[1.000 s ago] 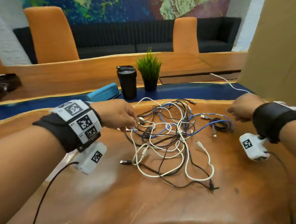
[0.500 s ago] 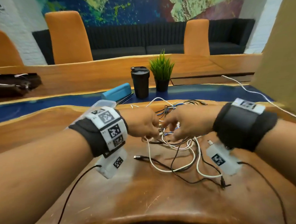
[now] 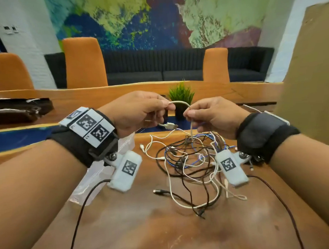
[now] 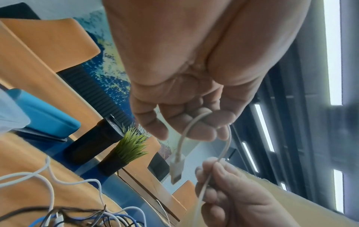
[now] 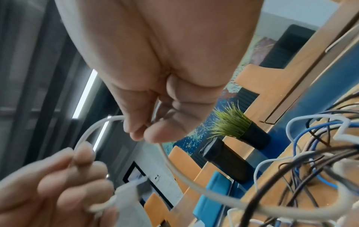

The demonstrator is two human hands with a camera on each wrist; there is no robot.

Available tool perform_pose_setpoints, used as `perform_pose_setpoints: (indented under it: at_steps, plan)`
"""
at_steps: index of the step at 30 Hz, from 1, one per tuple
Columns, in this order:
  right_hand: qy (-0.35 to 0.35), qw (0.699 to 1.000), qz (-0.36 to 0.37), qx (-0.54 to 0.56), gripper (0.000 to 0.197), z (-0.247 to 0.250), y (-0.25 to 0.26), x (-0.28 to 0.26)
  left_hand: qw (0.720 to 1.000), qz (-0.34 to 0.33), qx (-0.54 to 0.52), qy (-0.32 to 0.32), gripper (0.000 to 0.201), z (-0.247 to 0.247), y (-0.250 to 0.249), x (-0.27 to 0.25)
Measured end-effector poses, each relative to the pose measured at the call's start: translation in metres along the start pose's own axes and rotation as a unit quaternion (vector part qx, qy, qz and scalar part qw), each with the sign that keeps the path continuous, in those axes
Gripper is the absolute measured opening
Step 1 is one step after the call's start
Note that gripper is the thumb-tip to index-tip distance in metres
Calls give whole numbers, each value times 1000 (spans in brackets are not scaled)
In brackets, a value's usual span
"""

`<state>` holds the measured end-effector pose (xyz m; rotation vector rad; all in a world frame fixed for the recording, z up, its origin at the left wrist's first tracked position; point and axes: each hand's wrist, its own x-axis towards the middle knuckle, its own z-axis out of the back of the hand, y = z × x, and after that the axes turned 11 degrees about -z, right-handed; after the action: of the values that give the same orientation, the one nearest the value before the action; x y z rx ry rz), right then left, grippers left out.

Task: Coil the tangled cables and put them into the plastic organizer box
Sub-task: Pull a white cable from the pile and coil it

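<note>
A tangle of white, black and blue cables (image 3: 191,166) lies on the wooden table (image 3: 163,232). Both hands are raised above it, holding one white cable (image 3: 179,102) that arches between them. My left hand (image 3: 139,110) pinches it near its USB plug (image 3: 169,125), which dangles below the fingers (image 4: 175,170). My right hand (image 3: 208,113) pinches the same cable (image 5: 93,127) further along, and from there it drops into the pile. A clear plastic box (image 3: 98,171) sits on the table under my left wrist, largely hidden by the arm.
A small potted plant (image 3: 181,97) stands behind the hands, with a black tumbler (image 4: 93,141) and a blue case (image 4: 44,119) to its left. A dark bag (image 3: 19,110) lies far left. A tall cardboard panel (image 3: 311,72) stands at the right. Orange chairs line the far side.
Both hands came together at the pile, took hold of one white cable and lifted its plug end up off the table. The head view tilted up.
</note>
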<state>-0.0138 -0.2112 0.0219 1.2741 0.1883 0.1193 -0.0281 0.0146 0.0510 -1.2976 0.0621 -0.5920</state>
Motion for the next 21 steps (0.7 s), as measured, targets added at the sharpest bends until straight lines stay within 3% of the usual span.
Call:
perform_pose_setpoints:
  at_steps: [4, 9, 11, 16, 18, 21]
  plan:
    - [16, 996, 14, 92, 9, 10, 8, -4, 998, 15, -52, 18, 22, 7, 2, -5]
    - [76, 972, 26, 221, 12, 6, 11, -8, 999, 1, -1, 36, 26, -1, -5, -6]
    - [68, 974, 23, 214, 11, 3, 11, -6, 999, -21, -23, 22, 29, -5, -10, -5]
    - [-33, 999, 34, 25, 16, -8, 11, -3, 985, -72, -156, -33, 32, -15, -22, 3]
    - [-42, 998, 29, 33, 19, -13, 13, -2, 980, -79, -177, -35, 31, -21, -27, 6]
    - [-7, 992, -3, 130, 21, -21, 19, -3, 971, -89, -221, -34, 27, -25, -37, 8]
